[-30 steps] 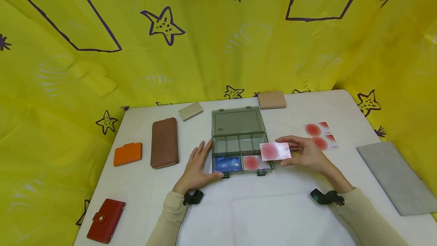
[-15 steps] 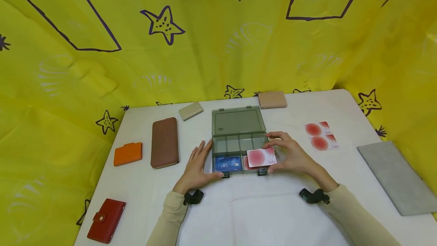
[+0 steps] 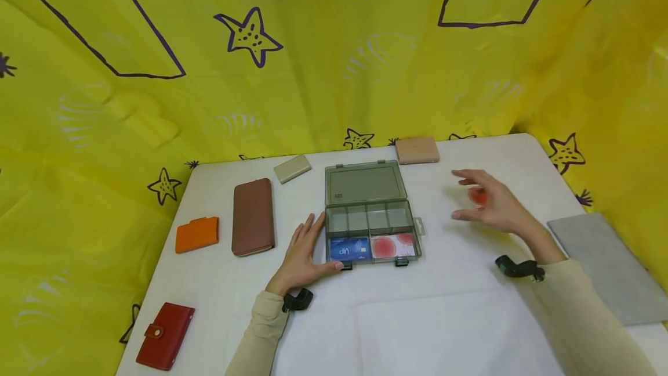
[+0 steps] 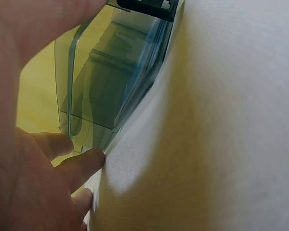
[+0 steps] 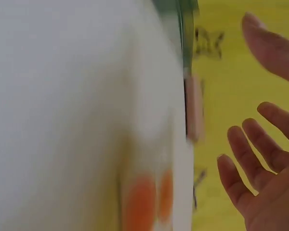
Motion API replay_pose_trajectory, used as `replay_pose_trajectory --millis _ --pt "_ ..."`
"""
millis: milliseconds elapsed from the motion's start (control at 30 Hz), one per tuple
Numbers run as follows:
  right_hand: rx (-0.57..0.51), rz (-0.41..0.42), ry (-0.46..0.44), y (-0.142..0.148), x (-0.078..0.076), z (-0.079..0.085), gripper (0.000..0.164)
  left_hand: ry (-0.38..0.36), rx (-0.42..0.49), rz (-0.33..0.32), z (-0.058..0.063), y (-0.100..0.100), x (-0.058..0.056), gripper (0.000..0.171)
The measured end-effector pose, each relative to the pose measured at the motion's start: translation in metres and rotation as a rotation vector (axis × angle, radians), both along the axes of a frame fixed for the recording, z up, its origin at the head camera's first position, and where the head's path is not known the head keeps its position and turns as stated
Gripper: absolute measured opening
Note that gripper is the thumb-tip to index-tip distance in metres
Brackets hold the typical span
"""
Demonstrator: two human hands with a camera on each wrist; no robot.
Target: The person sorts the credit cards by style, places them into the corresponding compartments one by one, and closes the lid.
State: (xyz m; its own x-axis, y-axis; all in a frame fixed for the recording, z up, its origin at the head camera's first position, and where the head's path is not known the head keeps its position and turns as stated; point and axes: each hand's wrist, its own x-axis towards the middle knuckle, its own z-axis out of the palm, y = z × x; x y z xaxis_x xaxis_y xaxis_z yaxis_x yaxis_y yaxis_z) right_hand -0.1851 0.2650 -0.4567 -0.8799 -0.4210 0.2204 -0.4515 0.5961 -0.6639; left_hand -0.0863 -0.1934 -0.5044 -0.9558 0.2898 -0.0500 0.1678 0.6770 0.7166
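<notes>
A grey-green see-through plastic box (image 3: 341, 223) lies with its lid (image 3: 365, 183) folded back. Its front left compartment holds a blue card (image 3: 349, 249) marked VIP. A white card with red circles (image 3: 392, 246) lies flat in the front right compartment. My left hand (image 3: 304, 260) touches the box's left side with straight fingers, its thumb at the front left latch; the left wrist view shows this from low down. My right hand (image 3: 496, 205) hovers over the red-circle cards (image 3: 477, 196) on the right, mostly hidden behind it. Thumb and fingers stand apart, holding nothing.
On the left are a brown wallet (image 3: 253, 217), an orange card holder (image 3: 197, 235) and a red snap wallet (image 3: 165, 336). Farther back lie a beige case (image 3: 292, 169) and a tan wallet (image 3: 417, 150). A grey mat (image 3: 607, 266) lies at the right edge.
My right hand has lowered a red-circle card into the front right compartment, let it go, and moved back right over the loose cards. The left hand stays at the box.
</notes>
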Motion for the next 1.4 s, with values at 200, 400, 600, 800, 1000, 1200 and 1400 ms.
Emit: replay_pose_trajectory --millis 200,400,600,800,1000,1200,1400 --pt "0.176 -0.071 -0.213 0.064 -0.033 0.006 0.079 0.003 -0.001 0.006 0.0 0.0 -0.001 0.119" --pt "0.267 -0.037 -0.217 0.083 -0.043 -0.002 0.07 -0.004 0.016 0.01 0.0 0.001 0.0 0.119" --pt "0.304 -0.056 -0.183 0.08 -0.047 -0.008 0.065 0.005 0.01 0.006 0.0 0.001 0.001 0.119" --pt "0.305 -0.087 -0.261 0.079 -0.046 -0.011 0.067 0.002 0.004 0.005 0.0 0.001 0.001 0.119" --pt "0.255 -0.137 -0.25 0.078 -0.04 -0.015 0.062 -0.005 -0.001 0.012 -0.001 0.001 0.001 0.12" --pt "0.201 -0.126 -0.16 0.07 -0.028 -0.016 0.043 0.002 -0.006 0.014 -0.002 0.001 0.001 0.12" --pt "0.132 -0.183 -0.085 0.064 -0.018 -0.01 0.036 0.007 -0.003 0.011 -0.001 0.001 0.0 0.119"
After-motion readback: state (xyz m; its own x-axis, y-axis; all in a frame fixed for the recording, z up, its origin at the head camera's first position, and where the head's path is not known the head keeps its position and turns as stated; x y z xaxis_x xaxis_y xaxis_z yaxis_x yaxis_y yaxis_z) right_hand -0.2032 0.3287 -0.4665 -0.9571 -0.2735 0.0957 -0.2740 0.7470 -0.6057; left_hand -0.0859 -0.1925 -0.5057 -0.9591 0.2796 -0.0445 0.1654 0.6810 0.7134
